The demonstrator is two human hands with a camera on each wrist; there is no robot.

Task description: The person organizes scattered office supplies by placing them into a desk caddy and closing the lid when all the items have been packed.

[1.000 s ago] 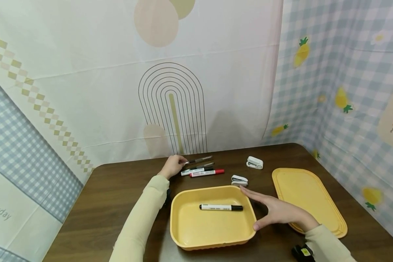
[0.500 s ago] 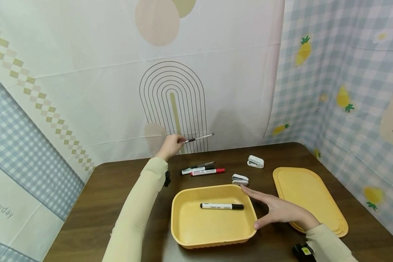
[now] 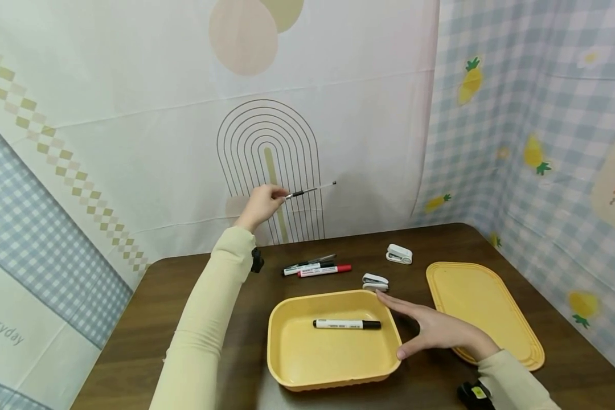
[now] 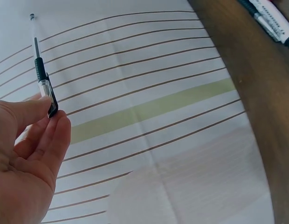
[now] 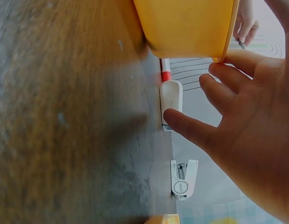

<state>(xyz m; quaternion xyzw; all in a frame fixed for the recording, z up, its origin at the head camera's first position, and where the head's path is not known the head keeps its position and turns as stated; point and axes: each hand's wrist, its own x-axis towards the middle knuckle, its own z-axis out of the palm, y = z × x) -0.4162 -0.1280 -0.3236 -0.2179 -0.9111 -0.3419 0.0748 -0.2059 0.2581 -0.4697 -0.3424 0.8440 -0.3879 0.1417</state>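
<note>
Spreading thumb and fingers, our right hand [image 3: 433,327] touches the right rim of the yellow box [image 3: 318,361], where a black-capped marker [image 3: 347,324] lies. Beyond and above the box, our left hand [image 3: 262,206] pinches a slim pen [image 3: 298,193] by one end and is the nearer hand to it. The pen reaches rightward from our left hand, its long axis tilting slightly upward. It looks clear-barrelled, with a dark grip, a dark far tip and a dark clip beside our fingers. Behind it, we see pale cloth [image 3: 369,142].

The word "everyday" [image 3: 1,328] on the left wall cloth [image 3: 41,279]
</note>
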